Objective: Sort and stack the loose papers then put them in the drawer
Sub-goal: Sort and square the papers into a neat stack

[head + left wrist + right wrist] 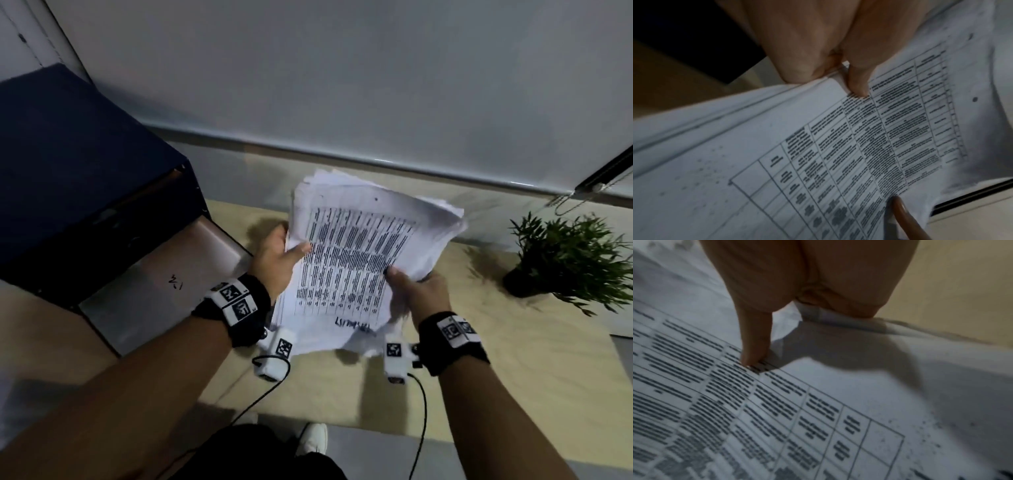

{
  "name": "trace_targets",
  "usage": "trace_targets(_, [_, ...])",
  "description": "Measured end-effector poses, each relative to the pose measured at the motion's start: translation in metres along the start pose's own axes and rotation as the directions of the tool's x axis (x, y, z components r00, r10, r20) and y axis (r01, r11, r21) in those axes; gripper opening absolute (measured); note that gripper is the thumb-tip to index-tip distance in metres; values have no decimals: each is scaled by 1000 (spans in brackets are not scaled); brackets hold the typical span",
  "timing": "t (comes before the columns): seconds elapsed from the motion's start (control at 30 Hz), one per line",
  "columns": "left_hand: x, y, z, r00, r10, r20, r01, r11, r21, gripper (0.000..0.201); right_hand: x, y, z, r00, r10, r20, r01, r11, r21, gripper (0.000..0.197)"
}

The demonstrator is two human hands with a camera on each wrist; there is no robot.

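Note:
A thick stack of white papers point(359, 253), its top sheet printed with a table, is held up over the wooden table between both hands. My left hand point(279, 255) grips its left edge, thumb on top and fingers underneath; the left wrist view shows that hand point(840, 69) pinching the stack of papers point(838, 154). My right hand point(416, 287) grips the right edge, thumb on the print; the right wrist view shows this hand point(777, 331) on the papers point(818, 410). The open metal drawer point(164, 274) juts out of a dark cabinet point(78, 178) to the left.
A small potted plant point(568, 260) stands on the wooden table point(325, 387) at the right. A white wall panel point(342, 85) runs behind. Cables hang from both wrist cameras. A white shoe point(313, 438) shows below the table's front edge.

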State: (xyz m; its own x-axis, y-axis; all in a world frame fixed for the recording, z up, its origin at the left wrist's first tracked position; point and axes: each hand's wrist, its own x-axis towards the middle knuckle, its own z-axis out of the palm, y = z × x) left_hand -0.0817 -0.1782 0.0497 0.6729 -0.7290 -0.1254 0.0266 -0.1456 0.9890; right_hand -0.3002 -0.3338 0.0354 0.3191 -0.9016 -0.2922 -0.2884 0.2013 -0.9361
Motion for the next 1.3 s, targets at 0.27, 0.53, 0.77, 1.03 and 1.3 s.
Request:
trace_targets(0.27, [-21,74,-19,930,367,-27,-363,928,87,21,-47,-86,4,918,-387,-87,394,915,91,11])
trace_targets(0.53, [-27,44,-8,961,277,-8,-275,957,90,28,-60,-65,24,933,-341,-111,350,935,64,13])
trace_targets(0.77, [-28,67,-9,905,423,-51,-426,903,-52,52,-76,-86,25,865,-462,-193,496,845,200,37])
trace_targets(1.03, [-20,93,-5,800,572,-182,-550,820,160,34,-87,-111,35,728,-632,-266,640,765,-65,35])
trace_targets(1.3, [-17,102,-2,776,556,-296,-524,831,188,9,-85,-116,41,666,-666,-337,655,738,-165,6])
